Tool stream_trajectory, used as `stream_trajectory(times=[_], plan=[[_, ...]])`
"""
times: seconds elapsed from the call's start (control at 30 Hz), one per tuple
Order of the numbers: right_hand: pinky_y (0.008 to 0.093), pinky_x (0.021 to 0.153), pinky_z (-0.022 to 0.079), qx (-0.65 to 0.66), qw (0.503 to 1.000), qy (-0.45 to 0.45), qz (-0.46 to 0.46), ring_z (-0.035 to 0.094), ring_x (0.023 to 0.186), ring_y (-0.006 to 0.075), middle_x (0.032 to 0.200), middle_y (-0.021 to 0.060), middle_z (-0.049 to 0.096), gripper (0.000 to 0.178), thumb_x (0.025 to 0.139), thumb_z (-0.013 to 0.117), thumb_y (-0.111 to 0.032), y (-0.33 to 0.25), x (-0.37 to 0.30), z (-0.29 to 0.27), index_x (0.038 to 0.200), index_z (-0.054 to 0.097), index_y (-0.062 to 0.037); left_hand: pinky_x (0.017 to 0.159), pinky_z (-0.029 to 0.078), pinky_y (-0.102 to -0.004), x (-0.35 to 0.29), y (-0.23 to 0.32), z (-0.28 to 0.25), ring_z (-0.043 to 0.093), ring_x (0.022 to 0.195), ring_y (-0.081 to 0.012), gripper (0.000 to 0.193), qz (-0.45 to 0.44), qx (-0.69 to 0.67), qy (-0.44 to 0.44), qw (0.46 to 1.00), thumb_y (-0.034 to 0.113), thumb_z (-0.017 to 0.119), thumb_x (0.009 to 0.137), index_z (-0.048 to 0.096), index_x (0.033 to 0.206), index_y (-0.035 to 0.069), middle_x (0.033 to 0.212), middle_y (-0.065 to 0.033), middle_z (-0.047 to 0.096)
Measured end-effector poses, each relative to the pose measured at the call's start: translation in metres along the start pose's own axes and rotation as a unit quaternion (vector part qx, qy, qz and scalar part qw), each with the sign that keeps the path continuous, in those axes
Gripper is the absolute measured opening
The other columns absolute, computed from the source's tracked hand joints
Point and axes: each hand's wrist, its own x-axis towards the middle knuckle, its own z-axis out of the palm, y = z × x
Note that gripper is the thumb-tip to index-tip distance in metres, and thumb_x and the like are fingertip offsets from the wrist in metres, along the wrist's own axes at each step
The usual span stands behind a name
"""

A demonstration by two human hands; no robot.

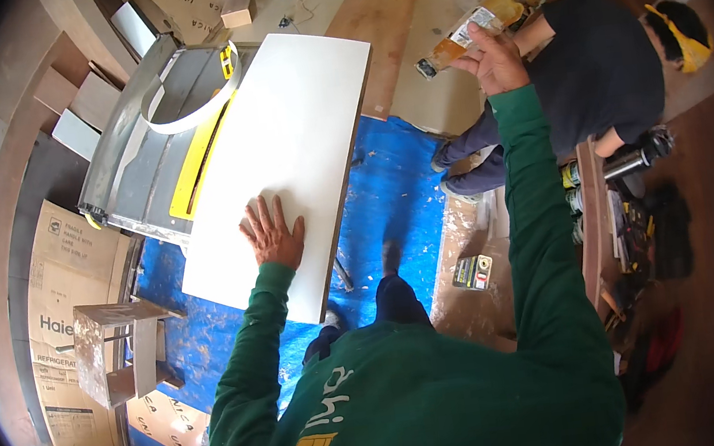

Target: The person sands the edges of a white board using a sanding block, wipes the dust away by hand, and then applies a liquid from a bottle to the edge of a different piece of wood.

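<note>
My left hand (271,235) lies flat on a long white board (309,122), fingers spread. The board rests partly over a grey machine table (135,157) with a yellow strip (200,166) along it. My right hand (493,59) is raised beyond the board's right edge. A clear bottle (447,51) with amber contents and a pale label lies across its fingers, the thumb over the label. A co-worker's forearm (535,36) passes just behind that hand; their own hand is hidden.
A bent white strip (184,124) curves over the machine. The co-worker (595,60) leans in at right. Blue sheeting (398,191) covers the floor. A small wooden stand (106,356) and a large carton (58,260) are at left. Tools (635,233) crowd a shelf at right.
</note>
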Motion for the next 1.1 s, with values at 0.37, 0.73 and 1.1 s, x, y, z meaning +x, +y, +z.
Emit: stream_trajectory(times=[0.37,0.73,1.1], plan=[[0.0408,0.074,0.059,0.182,0.983,-0.002,0.037,0.065,0.094,0.0221,0.104,0.0052,0.063,0.029,0.091,0.063,-0.016,0.128,0.128,-0.088,0.117,0.054,-0.007,0.113,0.005,-0.06,0.214,0.07,0.033,0.01,0.144,-0.0399,0.073,-0.059,0.044,0.039,0.997,0.058,0.042,0.09,0.031,0.148,0.015,0.156,-0.0152,0.021],[0.0467,0.078,0.059,0.227,0.972,0.061,0.013,0.064,0.099,0.0253,0.11,0.0096,0.062,0.037,0.089,0.065,-0.013,0.24,0.175,-0.138,0.121,0.05,-0.0033,0.115,0.006,-0.0549,0.276,0.094,0.043,0.013,0.145,-0.0337,0.073,-0.142,0.087,0.064,0.984,0.06,0.041,0.091,0.03,0.148,0.017,0.155,-0.0135,0.022],[0.0465,0.081,0.057,0.073,0.996,0.045,0.001,0.062,0.101,0.0246,0.113,0.0082,0.06,0.04,0.089,0.066,-0.013,0.24,0.199,-0.118,0.124,0.049,-0.0048,0.116,0.008,-0.054,0.278,0.094,0.044,0.015,0.145,-0.0331,0.07,-0.13,0.093,0.092,0.983,0.06,0.041,0.09,0.034,0.147,0.018,0.154,-0.0136,0.025]])
